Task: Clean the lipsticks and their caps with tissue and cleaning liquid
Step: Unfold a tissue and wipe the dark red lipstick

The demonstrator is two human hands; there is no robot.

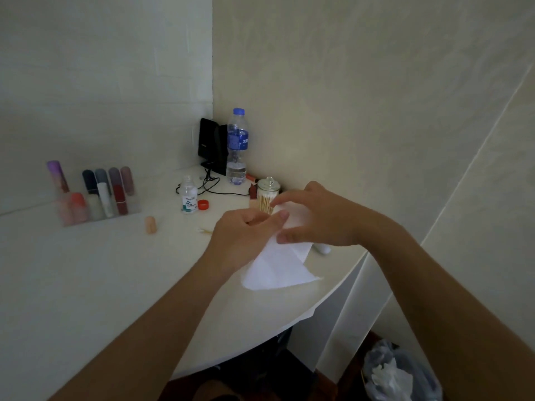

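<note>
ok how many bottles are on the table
2: a tall water bottle with a blue cap stands in the corner; a small open bottle stands nearer, beside a loose orange cap. Others may be out of sight.

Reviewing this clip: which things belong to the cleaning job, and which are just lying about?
Job: tissue, held in left hand and right hand; cleaning liquid bottle; red cap; lipsticks in organiser; peach cap.
Lying about: water bottle; black device; cotton swab jar; bin.

Left hand (246,230): anything inside the curled fingers is hidden by tissue (278,267). Swab jar (267,188): base behind right hand (315,215). Bin (402,371): cut off by bottom edge.
</note>
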